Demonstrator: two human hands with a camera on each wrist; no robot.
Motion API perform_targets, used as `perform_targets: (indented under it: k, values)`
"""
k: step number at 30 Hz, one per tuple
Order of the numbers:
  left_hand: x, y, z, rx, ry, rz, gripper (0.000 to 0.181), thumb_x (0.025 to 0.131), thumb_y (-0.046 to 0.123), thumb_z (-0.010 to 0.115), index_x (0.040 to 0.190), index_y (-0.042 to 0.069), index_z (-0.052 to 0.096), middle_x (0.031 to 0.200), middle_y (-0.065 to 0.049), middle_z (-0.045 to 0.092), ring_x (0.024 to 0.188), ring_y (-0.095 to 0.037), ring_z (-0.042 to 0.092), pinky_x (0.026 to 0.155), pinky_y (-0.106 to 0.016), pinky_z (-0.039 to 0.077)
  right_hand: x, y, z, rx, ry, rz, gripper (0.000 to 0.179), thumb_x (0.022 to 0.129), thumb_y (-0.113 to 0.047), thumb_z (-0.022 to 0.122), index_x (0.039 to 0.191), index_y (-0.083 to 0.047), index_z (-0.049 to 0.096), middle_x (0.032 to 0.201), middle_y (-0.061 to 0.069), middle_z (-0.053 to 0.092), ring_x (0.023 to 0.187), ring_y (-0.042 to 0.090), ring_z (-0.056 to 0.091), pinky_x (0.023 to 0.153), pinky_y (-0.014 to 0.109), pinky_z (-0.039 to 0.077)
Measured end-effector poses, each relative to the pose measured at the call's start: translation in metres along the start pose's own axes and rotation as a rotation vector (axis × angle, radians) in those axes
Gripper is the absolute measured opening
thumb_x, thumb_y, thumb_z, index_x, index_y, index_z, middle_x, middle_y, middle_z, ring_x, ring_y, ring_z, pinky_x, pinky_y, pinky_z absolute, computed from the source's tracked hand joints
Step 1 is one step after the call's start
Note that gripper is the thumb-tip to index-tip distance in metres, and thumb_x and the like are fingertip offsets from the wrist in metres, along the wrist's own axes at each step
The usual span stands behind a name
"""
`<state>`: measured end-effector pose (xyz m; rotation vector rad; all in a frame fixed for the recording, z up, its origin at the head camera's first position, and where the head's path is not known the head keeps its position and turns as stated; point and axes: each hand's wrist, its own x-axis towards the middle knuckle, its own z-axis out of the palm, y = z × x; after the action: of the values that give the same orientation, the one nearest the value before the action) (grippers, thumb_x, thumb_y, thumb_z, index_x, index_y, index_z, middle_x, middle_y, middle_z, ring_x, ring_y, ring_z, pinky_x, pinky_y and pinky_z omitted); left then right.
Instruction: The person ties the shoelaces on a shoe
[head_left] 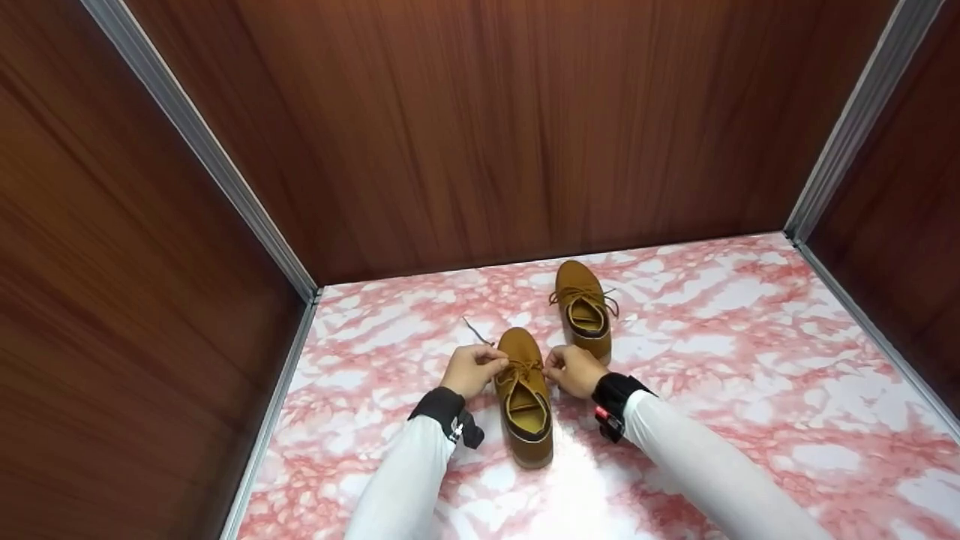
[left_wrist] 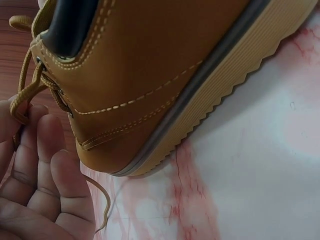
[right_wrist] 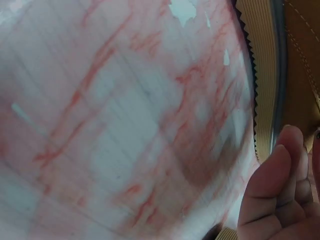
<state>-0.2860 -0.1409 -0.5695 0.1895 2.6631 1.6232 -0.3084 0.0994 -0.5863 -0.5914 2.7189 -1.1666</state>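
A tan lace-up shoe (head_left: pixel 517 343) stands upright between the two hands, its toe pointing away from me. My left hand (head_left: pixel 469 371), at the shoe's left side, pinches the brown shoelace (left_wrist: pixel 31 92) between thumb and forefinger, while its other fingers are loosely bent. From this side a free lace end (head_left: pixel 477 331) trails onto the surface. Across the shoe, my right hand (head_left: pixel 577 373) has its thumb and forefinger together at the right part of the lacing. The lace at those fingertips is mostly hidden in the right wrist view.
The matching tan shoe (head_left: pixel 576 276), its lace tied in a bow, stands beyond and to the right, close to my right hand. Pink-and-white marbled surface (head_left: pixel 720 360) lies beneath everything. Brown wood-look panels (head_left: pixel 480 135) with grey metal corner strips enclose the back and sides.
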Motion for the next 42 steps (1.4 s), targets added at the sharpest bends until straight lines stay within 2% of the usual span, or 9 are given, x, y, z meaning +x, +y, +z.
perform_targets:
  k: [5,9,13,17,21,30,36,39,42]
  values:
    - [-0.001,0.0,0.001,-0.002,0.001,-0.001,0.014,0.094,0.012,0.077,0.104,0.003,0.08,0.098,-0.014,0.079,0.078,-0.003,0.064,0.075,-0.02,0.055,-0.005,0.004,-0.008,0.009,0.008,0.003,0.012,0.089,-0.006,0.071,0.078,-0.01,0.066,0.073,-0.002,0.066,0.068,0.007,0.055,0.071,0.027,0.048]
    - [-0.002,0.0,0.0,-0.003,-0.001,0.004,0.014,0.095,0.011,0.077,0.104,0.001,0.079,0.097,-0.015,0.079,0.076,-0.004,0.062,0.071,-0.019,0.052,-0.011,0.007,-0.02,0.062,0.004,0.029,0.002,0.09,-0.003,0.07,0.088,-0.005,0.07,0.073,0.0,0.066,0.066,0.007,0.056,0.066,0.025,0.048]
    - [-0.003,-0.001,-0.002,-0.01,0.003,-0.002,0.013,0.094,0.01,0.076,0.104,0.001,0.08,0.098,-0.015,0.079,0.076,-0.004,0.062,0.071,-0.019,0.051,-0.016,0.01,-0.032,0.023,0.003,0.018,0.016,0.09,-0.003,0.065,0.103,-0.001,0.075,0.08,0.004,0.069,0.071,0.01,0.057,0.07,0.027,0.05]
    - [-0.004,-0.001,-0.002,-0.013,0.013,-0.01,0.013,0.094,0.01,0.076,0.104,0.002,0.08,0.101,-0.015,0.08,0.079,-0.004,0.064,0.074,-0.019,0.052,-0.022,0.013,-0.043,-0.045,0.016,0.006,0.015,0.09,-0.005,0.065,0.097,-0.006,0.078,0.086,0.005,0.074,0.079,0.012,0.061,0.078,0.032,0.052]
    - [-0.005,-0.001,-0.002,-0.03,0.021,-0.017,0.013,0.094,0.01,0.076,0.104,0.002,0.08,0.102,-0.015,0.08,0.079,-0.004,0.064,0.073,-0.019,0.052,-0.028,0.016,-0.05,-0.049,0.027,0.006,0.011,0.091,-0.005,0.066,0.089,-0.009,0.077,0.085,0.004,0.074,0.079,0.012,0.062,0.078,0.033,0.053]
    - [-0.006,0.0,-0.001,-0.063,0.028,-0.021,0.013,0.094,0.008,0.076,0.105,0.002,0.08,0.098,-0.016,0.079,0.072,-0.005,0.061,0.067,-0.019,0.051,-0.038,0.026,-0.063,-0.031,0.046,-0.027,0.01,0.099,-0.009,0.067,0.094,-0.006,0.075,0.095,0.007,0.077,0.085,0.012,0.066,0.081,0.03,0.054]
    - [-0.007,0.001,-0.002,-0.055,0.028,-0.023,0.014,0.095,0.01,0.075,0.106,0.002,0.08,0.1,-0.016,0.079,0.075,-0.008,0.064,0.07,-0.02,0.054,-0.041,0.028,-0.075,0.109,0.061,0.029,0.016,0.104,-0.013,0.062,0.101,0.0,0.07,0.09,0.015,0.071,0.075,0.012,0.062,0.068,0.024,0.052]
    - [-0.007,0.001,-0.002,-0.063,0.028,-0.02,0.015,0.095,0.009,0.075,0.107,0.002,0.079,0.101,-0.017,0.079,0.077,-0.007,0.066,0.072,-0.02,0.055,-0.04,0.029,-0.08,0.253,0.062,0.084,0.021,0.107,-0.015,0.057,0.106,0.005,0.065,0.095,0.019,0.069,0.075,0.012,0.064,0.068,0.027,0.058]
    - [-0.007,0.002,-0.001,-0.086,0.037,-0.016,0.016,0.095,0.008,0.075,0.108,0.001,0.078,0.101,-0.017,0.079,0.078,-0.005,0.066,0.072,-0.019,0.054,-0.037,0.027,-0.084,0.476,0.057,0.145,0.025,0.11,-0.02,0.053,0.108,0.004,0.061,0.101,0.014,0.069,0.08,0.012,0.068,0.076,0.033,0.063]
